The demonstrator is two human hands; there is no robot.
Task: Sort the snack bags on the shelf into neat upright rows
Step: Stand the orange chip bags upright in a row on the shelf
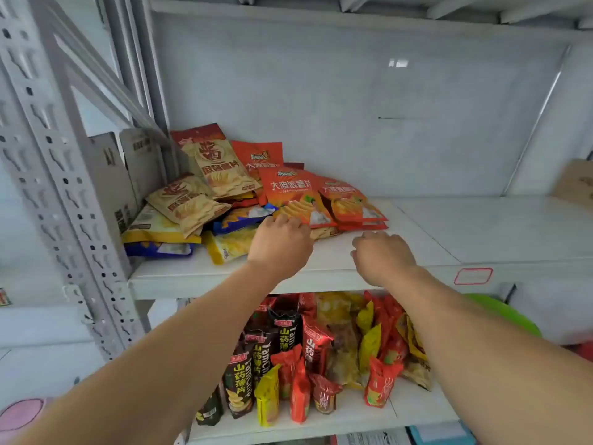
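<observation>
A loose heap of snack bags lies flat on the left half of the white shelf [417, 226]. Orange-red chip bags [288, 191] overlap at the heap's right side, tan bags [218, 165] lean at the back left, and yellow and blue bags [160, 232] lie along the front. My left hand [280, 242] reaches over the heap's front edge, its fingertips at the lower corner of an orange-red bag; whether it grips the bag is hidden. My right hand [382, 255] hovers over bare shelf just right of the heap, fingers loosely curled, holding nothing.
A perforated grey upright [64, 175] and grey boxes [128, 175] bound the shelf on the left. The shelf below holds upright snack bags [314, 354] in rows. A cardboard box [576, 183] sits at the far right. A red-outlined label [473, 276] marks the shelf's front edge.
</observation>
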